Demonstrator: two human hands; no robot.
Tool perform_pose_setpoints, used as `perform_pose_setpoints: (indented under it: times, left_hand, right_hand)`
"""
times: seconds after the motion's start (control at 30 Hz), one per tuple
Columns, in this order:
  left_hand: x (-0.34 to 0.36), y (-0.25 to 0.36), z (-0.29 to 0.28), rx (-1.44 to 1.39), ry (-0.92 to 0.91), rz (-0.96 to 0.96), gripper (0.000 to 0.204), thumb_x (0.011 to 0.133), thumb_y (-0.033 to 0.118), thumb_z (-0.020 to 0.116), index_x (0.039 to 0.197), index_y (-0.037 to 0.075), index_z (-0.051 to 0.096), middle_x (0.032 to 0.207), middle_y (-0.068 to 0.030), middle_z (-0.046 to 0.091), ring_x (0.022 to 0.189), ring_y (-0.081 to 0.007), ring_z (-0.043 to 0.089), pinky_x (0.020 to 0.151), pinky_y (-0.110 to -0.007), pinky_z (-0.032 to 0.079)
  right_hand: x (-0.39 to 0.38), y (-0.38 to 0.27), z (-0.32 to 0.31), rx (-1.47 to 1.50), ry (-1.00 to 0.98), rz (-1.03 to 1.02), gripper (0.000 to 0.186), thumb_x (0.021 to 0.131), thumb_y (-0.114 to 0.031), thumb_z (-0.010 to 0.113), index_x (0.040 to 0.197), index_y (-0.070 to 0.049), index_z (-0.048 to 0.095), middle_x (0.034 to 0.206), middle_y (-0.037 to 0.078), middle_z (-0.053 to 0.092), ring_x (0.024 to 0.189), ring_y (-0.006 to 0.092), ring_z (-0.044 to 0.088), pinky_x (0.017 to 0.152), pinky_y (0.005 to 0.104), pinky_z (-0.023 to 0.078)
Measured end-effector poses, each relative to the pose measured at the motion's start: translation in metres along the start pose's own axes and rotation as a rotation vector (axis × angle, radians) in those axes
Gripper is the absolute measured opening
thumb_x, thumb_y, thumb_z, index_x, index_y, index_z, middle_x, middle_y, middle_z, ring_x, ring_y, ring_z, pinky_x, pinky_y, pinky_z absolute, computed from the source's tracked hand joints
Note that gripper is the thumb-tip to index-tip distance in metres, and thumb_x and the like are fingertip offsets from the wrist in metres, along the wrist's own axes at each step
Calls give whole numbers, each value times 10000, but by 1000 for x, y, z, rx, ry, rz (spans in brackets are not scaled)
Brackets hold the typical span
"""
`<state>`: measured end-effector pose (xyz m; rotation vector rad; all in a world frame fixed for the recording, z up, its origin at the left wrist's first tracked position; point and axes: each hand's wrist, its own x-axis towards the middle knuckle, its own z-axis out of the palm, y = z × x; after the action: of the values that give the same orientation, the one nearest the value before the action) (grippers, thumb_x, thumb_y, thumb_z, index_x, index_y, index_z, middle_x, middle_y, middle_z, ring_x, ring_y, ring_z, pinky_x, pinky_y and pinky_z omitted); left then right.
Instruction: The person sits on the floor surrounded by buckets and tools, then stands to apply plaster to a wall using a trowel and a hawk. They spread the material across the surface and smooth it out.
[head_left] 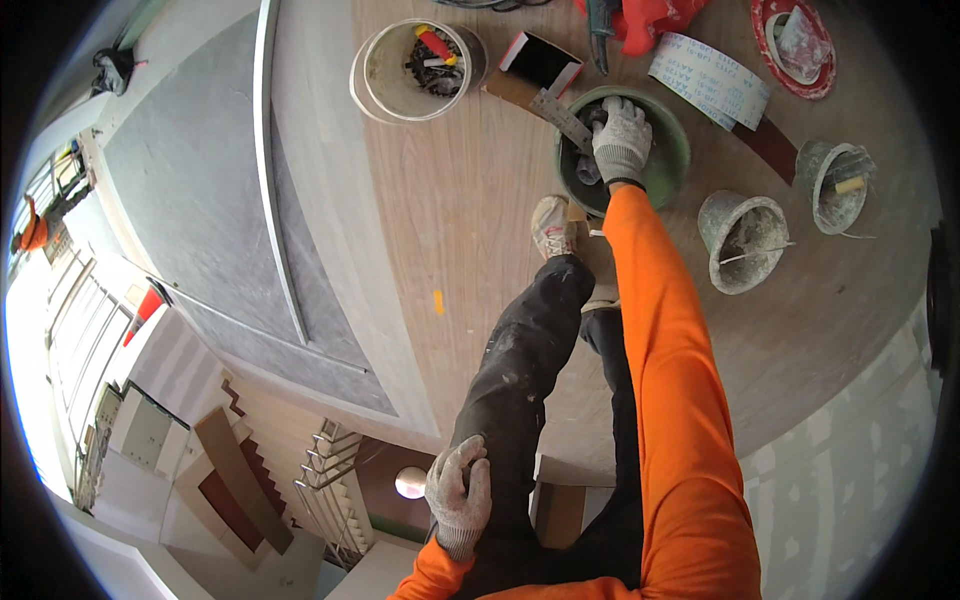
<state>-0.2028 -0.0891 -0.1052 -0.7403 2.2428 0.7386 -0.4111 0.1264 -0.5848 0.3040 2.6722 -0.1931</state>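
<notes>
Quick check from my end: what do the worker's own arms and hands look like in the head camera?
Both arms wear bright orange long sleeves. The left hand and right hand are each in a speckled grey-white knit work glove; the right glove shows a dark band at its cuff. No markings are legible.

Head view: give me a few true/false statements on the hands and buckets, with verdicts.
1. The right hand reaches into the green bucket. True.
2. The left hand holds a metal ruler. False: it rests on the dark trouser leg; the ruler lies across the green bucket's rim.
3. Both hands wear grey knit gloves. True.
4. The white bucket is empty. False: it holds tools, one red-handled.
5. Two grey plaster-caked buckets stand right of the green one. True.
</notes>
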Motion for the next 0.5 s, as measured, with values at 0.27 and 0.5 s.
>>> perform_pose_setpoints:
  times: [0.27,0.5]
  left_hand:
    - [-7,2,6,3,-1,-21,259,874,-30,608,1117,7,691,961,-131,715,898,-264,694,844,-361,545]
    - [-29,10,19,-16,-13,50,228,923,23,631,1143,11,692,1023,-148,718,950,-284,709,871,-366,551]
  right_hand:
    - [4,33,-3,-334,-177,-447,221,938,-313,665,1099,-181,739,1211,30,625,1180,249,570,964,426,461]
    - [-62,54,-94,573,89,-73,331,964,-400,658,1041,-84,722,1073,172,687,1017,380,652,850,484,506]
